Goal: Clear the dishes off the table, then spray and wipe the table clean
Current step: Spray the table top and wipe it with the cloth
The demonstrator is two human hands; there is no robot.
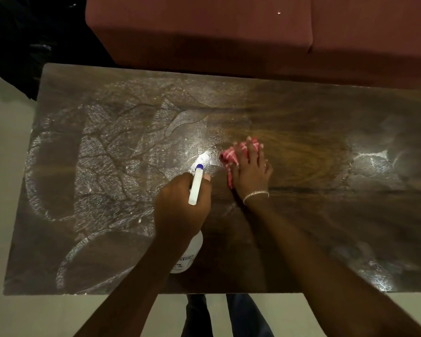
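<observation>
Dark wood is what you are working on: the table fills the view, with a maroon sofa along its 12 o'clock edge and pale floor at 6 and 9 o'clock. Your left hand is clenched round the neck of the white spray bottle, whose blue-tipped nozzle points toward 12 o'clock. The bottle's body shows under your wrist, and I cannot tell whether it rests on the wood. Your right hand, just at 3 o'clock of the nozzle, lies flat with fingers straight, pressing the red-and-white checked cloth onto the tabletop near its middle. The cloth bunches out from under your fingers toward 9 and 12 o'clock. A thin bracelet circles that wrist. From the middle out to 9 o'clock the wood carries a whitish film of spray droplets marked with curved streaks. Smaller patches lie at 3 and 5 o'clock. Around 1 o'clock of the cloth the grain shows plainly.
</observation>
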